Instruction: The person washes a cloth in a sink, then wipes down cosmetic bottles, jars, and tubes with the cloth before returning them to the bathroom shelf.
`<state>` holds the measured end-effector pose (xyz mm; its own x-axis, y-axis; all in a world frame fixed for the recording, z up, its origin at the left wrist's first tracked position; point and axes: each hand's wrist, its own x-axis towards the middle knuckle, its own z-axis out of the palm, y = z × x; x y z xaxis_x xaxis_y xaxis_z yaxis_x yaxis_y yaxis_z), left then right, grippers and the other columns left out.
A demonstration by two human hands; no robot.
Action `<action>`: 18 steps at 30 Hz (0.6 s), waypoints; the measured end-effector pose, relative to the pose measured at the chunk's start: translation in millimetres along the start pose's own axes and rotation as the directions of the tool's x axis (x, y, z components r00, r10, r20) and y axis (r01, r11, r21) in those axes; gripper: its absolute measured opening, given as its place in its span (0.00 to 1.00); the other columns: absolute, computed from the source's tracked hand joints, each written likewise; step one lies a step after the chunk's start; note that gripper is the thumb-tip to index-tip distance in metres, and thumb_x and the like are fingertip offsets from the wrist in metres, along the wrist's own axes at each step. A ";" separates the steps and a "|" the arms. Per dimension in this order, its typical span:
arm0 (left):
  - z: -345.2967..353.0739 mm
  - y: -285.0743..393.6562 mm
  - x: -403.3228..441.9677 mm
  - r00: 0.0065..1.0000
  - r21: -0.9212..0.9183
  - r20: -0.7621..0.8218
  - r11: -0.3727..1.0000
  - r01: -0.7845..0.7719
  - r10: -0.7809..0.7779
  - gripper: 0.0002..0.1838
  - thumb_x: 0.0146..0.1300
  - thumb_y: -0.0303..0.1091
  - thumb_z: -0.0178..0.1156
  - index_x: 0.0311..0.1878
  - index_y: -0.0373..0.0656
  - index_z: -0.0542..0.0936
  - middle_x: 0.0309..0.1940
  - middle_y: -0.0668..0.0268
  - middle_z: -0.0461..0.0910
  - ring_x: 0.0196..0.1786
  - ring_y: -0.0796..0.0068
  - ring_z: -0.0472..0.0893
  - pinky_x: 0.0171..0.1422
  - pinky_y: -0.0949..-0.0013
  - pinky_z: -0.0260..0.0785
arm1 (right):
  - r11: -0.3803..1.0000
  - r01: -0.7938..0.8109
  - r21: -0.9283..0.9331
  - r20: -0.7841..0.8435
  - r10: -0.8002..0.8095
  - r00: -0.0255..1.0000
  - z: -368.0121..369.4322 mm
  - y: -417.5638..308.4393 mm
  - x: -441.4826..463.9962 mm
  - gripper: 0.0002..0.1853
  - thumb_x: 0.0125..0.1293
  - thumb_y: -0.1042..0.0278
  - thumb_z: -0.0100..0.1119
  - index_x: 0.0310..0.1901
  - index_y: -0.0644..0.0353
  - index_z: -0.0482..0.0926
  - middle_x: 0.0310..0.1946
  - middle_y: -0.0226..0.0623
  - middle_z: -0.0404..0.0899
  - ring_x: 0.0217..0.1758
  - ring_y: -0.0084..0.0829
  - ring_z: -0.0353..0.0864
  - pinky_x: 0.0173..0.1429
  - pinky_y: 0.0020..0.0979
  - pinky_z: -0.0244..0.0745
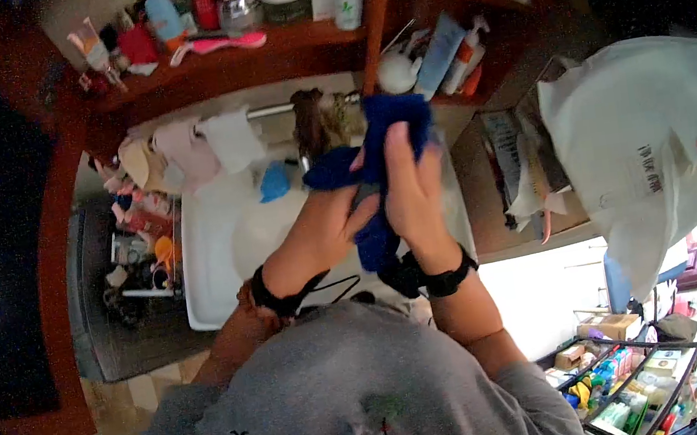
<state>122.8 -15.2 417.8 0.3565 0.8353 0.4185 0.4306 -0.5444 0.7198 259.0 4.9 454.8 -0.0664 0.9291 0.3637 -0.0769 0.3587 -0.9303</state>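
Observation:
A dark blue cloth (395, 114) is bunched between my two hands over the right part of a white sink (207, 280). My left hand (323, 221) comes from the left, its fingers pressed on the cloth. From the right, my right hand (412, 187) holds the cloth, thumb up and fingers partly hidden behind it. Parts of the cloth hang to the left and below my hands. Black bands circle both wrists. A small bright blue item (274, 181) lies at the back of the sink, left of the faucet.
Light cloths (233, 140) hang on a rail behind the sink. Bottles and jars line the wooden shelf (298, 37) above. Small items crowd the counter (118, 336) at left. A large white plastic bag (638, 144) hangs at right, above a black-framed organizer (695, 345).

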 end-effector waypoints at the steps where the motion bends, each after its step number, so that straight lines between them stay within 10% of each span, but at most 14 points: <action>1: 3.8 -2.0 -0.1 1.000 -0.040 -0.019 0.999 0.008 -0.009 0.21 0.68 0.38 0.54 0.57 0.33 0.70 0.56 0.45 0.71 0.60 0.42 0.67 0.67 0.56 0.56 | 0.997 -0.070 0.015 -0.049 0.071 0.996 0.6 7.9 2.8 0.23 0.75 0.51 0.41 0.34 0.63 0.78 0.26 0.29 0.78 0.30 0.21 0.74 0.36 0.27 0.69; 3: 18.6 -8.8 2.7 0.978 -0.118 -0.188 0.987 -0.111 0.088 0.19 0.69 0.38 0.53 0.55 0.33 0.71 0.52 0.48 0.73 0.54 0.50 0.72 0.60 0.59 0.62 | 0.992 -0.094 0.083 -0.091 0.101 0.991 2.5 8.1 6.5 0.24 0.75 0.49 0.42 0.32 0.62 0.76 0.25 0.28 0.77 0.30 0.20 0.73 0.35 0.27 0.68; 6: 4.0 -10.8 -3.4 0.946 -0.258 0.203 0.918 0.301 -0.253 0.17 0.70 0.37 0.53 0.53 0.33 0.72 0.45 0.52 0.74 0.44 0.62 0.73 0.48 0.63 0.65 | 0.963 -0.188 0.192 -0.148 0.218 0.965 -3.1 8.8 12.5 0.25 0.74 0.46 0.43 0.30 0.61 0.76 0.25 0.28 0.77 0.29 0.21 0.72 0.36 0.27 0.68; 8: 11.7 -10.0 -2.7 0.998 -0.272 0.011 0.960 0.061 -0.061 0.17 0.70 0.39 0.54 0.51 0.33 0.72 0.37 0.56 0.72 0.36 0.70 0.70 0.39 0.66 0.63 | 0.926 -0.219 0.308 -0.164 0.278 0.946 -12.1 13.7 18.6 0.24 0.73 0.46 0.43 0.32 0.60 0.75 0.26 0.29 0.76 0.29 0.23 0.72 0.37 0.27 0.68; 13: 16.0 -13.0 3.1 0.991 0.305 -0.121 0.952 -0.021 0.060 0.19 0.65 0.38 0.57 0.51 0.33 0.71 0.44 0.49 0.71 0.46 0.50 0.68 0.56 0.51 0.57 | 0.712 -0.157 0.685 -0.196 0.387 0.901 -15.5 33.1 27.0 0.20 0.73 0.47 0.44 0.39 0.58 0.73 0.31 0.33 0.75 0.33 0.28 0.75 0.41 0.30 0.72; 18: 22.4 -49.6 12.6 0.941 0.407 -0.254 0.907 -0.105 0.223 0.25 0.66 0.48 0.55 0.53 0.35 0.71 0.48 0.47 0.70 0.51 0.50 0.68 0.59 0.50 0.55 | 0.611 -0.066 0.789 -0.277 0.449 0.849 2.7 21.8 14.9 0.21 0.73 0.45 0.43 0.45 0.56 0.73 0.39 0.31 0.77 0.42 0.30 0.76 0.50 0.33 0.71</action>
<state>124.6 20.6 374.9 0.2208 0.6839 0.6954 0.6906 -0.6131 0.3836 253.7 26.3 440.0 0.1845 0.9752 -0.1224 -0.8275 0.0869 -0.5547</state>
